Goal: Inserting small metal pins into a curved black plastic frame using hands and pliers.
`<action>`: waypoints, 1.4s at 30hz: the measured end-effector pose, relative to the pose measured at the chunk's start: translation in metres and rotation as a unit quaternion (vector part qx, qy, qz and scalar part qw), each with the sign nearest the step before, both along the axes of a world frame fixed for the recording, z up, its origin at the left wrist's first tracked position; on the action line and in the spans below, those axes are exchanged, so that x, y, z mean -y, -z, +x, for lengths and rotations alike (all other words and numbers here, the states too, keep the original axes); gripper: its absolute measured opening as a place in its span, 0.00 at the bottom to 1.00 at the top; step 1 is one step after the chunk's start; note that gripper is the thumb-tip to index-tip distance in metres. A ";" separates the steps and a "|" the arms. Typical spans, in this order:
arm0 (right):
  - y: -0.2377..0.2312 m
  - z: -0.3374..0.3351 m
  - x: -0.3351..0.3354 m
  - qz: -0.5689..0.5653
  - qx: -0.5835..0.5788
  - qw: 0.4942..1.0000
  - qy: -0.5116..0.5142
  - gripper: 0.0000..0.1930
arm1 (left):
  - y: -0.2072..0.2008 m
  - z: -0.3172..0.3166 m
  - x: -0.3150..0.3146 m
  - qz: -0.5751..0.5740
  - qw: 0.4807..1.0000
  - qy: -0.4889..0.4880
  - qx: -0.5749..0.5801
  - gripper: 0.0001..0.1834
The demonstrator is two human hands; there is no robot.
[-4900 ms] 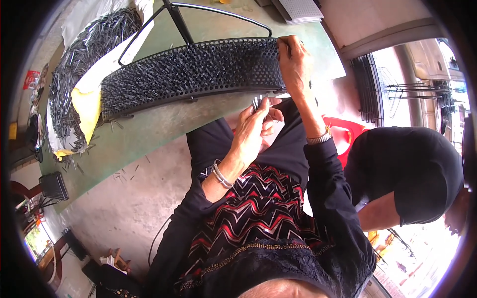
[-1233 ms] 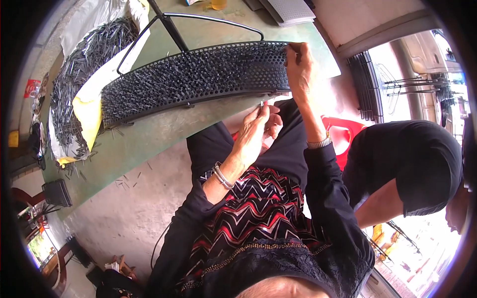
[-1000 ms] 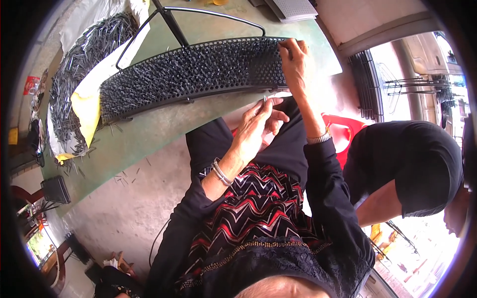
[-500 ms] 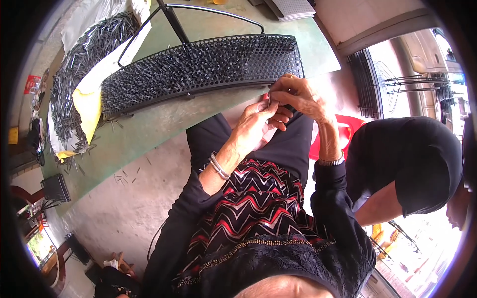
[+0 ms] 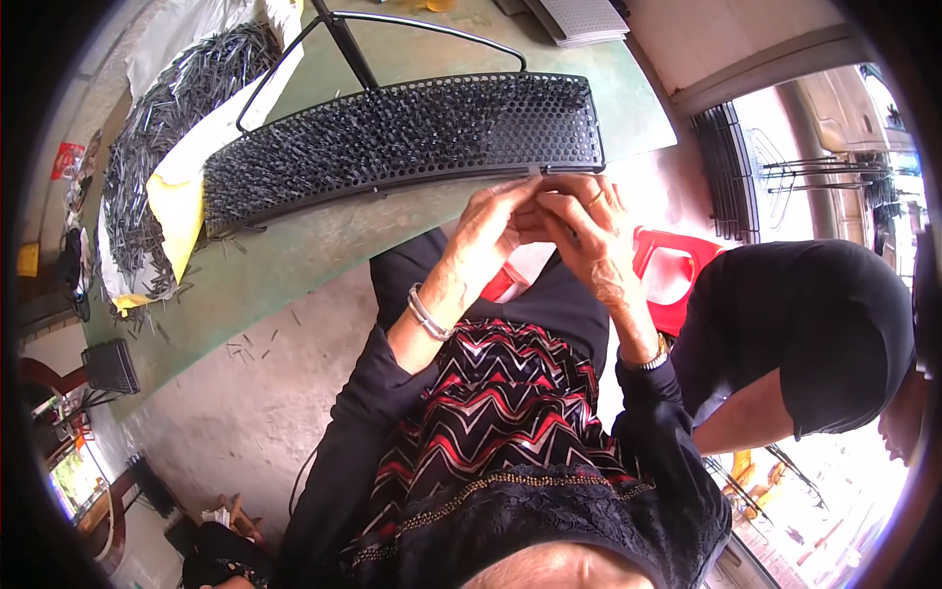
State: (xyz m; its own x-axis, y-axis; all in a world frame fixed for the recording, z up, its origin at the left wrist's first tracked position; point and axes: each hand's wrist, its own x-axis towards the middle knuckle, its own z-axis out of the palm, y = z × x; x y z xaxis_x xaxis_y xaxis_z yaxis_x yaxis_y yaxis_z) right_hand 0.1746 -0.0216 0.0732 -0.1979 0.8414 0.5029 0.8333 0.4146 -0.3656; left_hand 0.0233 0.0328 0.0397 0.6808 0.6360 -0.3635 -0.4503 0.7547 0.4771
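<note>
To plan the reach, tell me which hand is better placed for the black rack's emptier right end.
Likely the right hand: it is nearer that end of the black rack; the left hand lies farther left.

Red plastic seat [image 5: 700, 252], co-worker [image 5: 800, 334] in dark clothing beside it, red packet [image 5: 67, 160] far left

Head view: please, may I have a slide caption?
Left hand and right hand meet near a perforated black panel partly filled with thin dark pieces; a sack of similar pieces lies left.
</note>
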 end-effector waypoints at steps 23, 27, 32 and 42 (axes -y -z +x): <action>0.007 0.035 -0.026 -0.418 -0.432 0.799 0.016 0.07 | 0.007 -0.002 0.016 0.228 0.959 0.083 -0.148 0.17; 0.004 0.037 -0.032 -0.373 -0.396 0.838 0.033 0.06 | 0.007 -0.002 0.019 0.248 0.948 0.059 -0.192 0.18; -0.009 0.044 -0.061 -0.075 -0.289 0.946 0.125 0.06 | 0.020 0.001 0.025 0.184 0.962 0.038 -0.199 0.21; 0.041 0.060 -0.119 -0.021 -0.266 0.951 0.155 0.03 | 0.016 -0.010 0.039 0.226 0.940 0.124 -0.223 0.20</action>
